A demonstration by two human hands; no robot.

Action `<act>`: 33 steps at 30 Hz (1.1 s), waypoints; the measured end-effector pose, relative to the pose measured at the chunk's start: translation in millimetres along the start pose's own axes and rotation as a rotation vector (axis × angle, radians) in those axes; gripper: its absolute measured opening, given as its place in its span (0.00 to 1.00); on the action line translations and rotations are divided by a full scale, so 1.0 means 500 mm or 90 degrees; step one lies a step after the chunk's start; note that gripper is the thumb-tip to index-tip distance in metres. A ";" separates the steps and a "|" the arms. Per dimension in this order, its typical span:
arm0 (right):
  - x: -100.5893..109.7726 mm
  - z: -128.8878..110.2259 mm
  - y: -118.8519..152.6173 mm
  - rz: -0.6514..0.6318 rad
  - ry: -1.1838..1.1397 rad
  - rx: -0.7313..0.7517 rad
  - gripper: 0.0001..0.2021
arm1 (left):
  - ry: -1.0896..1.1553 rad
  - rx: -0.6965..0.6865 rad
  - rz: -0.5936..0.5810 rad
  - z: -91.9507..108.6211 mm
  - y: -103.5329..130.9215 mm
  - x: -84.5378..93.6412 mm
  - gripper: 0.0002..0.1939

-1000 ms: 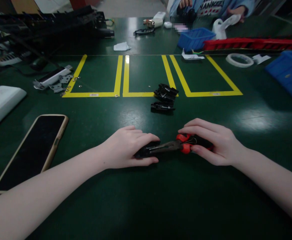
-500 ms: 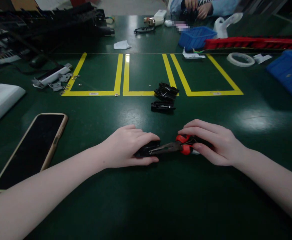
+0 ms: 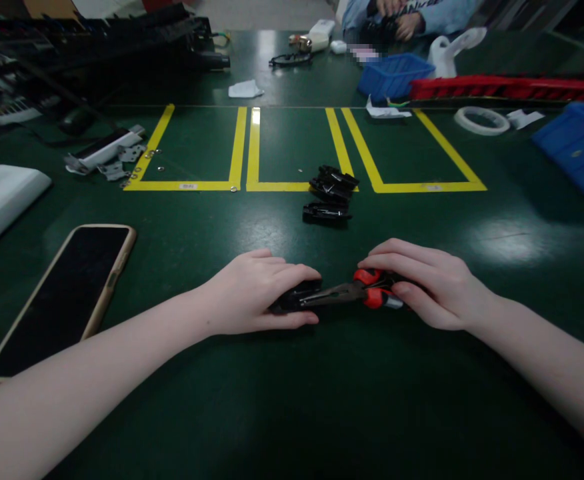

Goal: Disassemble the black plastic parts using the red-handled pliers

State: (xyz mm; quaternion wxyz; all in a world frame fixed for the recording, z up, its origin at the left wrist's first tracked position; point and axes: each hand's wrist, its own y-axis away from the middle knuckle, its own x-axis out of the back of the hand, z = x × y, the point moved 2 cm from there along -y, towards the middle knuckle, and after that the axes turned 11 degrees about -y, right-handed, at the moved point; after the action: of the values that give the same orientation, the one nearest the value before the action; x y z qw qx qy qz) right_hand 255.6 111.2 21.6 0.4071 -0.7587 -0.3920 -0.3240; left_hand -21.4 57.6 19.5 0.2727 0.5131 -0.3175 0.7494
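Pliers (image 3: 339,294): where, & who's got 'em?

R hand (image 3: 429,283), fingers wrapped round the handles; nose points L, at the blk part (image 3: 290,302), btwn both hands.

L hand (image 3: 257,291)?

Thumb & fingers clamped on blk part, v. close to nose tips. Can't tell if tips actually bite.

Risks?

Slip, prob. If L hold loosens or tips skid on that glossy surface, could nip a finger or scratch it; squeezing too hard might crack it.
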 end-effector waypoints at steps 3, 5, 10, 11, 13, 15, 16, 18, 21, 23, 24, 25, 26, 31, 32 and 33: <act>-0.002 0.000 0.000 0.001 -0.008 -0.006 0.14 | -0.004 0.001 -0.002 0.000 0.000 0.000 0.23; -0.004 -0.003 0.000 0.001 -0.009 -0.006 0.14 | -0.008 0.000 -0.006 0.001 -0.001 0.001 0.23; -0.012 -0.015 -0.002 0.011 -0.010 -0.027 0.14 | -0.004 0.003 -0.019 0.002 -0.001 0.003 0.22; -0.013 -0.016 -0.002 0.013 -0.011 -0.034 0.14 | -0.003 0.004 -0.020 0.002 -0.001 0.003 0.22; -0.015 -0.016 -0.001 0.015 -0.011 -0.042 0.14 | -0.004 0.005 -0.018 0.001 -0.001 0.003 0.22; -0.015 -0.014 0.001 0.012 -0.010 -0.035 0.14 | -0.007 0.005 -0.015 0.001 -0.001 0.003 0.22; -0.014 -0.013 0.001 0.011 -0.008 -0.031 0.14 | -0.007 0.005 -0.013 0.002 -0.001 0.003 0.22; -0.012 -0.009 0.002 0.006 -0.005 -0.028 0.14 | -0.006 0.005 -0.013 0.003 0.000 0.003 0.22; -0.007 -0.003 0.002 0.000 -0.002 -0.028 0.14 | 0.000 0.012 -0.018 0.002 0.000 0.003 0.22; -0.005 -0.001 0.003 -0.002 -0.004 -0.023 0.14 | 0.002 0.016 -0.022 0.001 -0.001 0.002 0.22; -0.004 0.000 0.003 -0.003 -0.005 -0.023 0.14 | 0.002 0.016 -0.022 0.001 -0.001 0.002 0.22; -0.004 0.002 0.004 -0.005 -0.005 -0.024 0.15 | 0.002 0.015 -0.021 0.000 -0.002 0.001 0.22; -0.004 0.003 0.005 -0.007 -0.005 -0.027 0.15 | 0.001 0.013 -0.020 0.000 -0.002 0.001 0.22; -0.005 0.006 0.005 -0.012 0.022 -0.018 0.15 | 0.002 0.010 -0.021 0.002 -0.002 0.002 0.22; -0.005 0.005 0.004 -0.010 0.027 -0.011 0.14 | 0.002 0.009 -0.023 0.002 -0.002 0.003 0.22; -0.004 0.004 0.004 -0.007 0.030 -0.006 0.14 | 0.003 0.010 -0.025 0.002 -0.002 0.003 0.22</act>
State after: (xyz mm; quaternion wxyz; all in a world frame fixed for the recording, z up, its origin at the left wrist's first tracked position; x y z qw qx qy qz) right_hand 256.5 111.6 18.3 0.4109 -0.7508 -0.3848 -0.3455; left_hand -20.6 57.5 21.3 0.2838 0.5197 -0.3012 0.7475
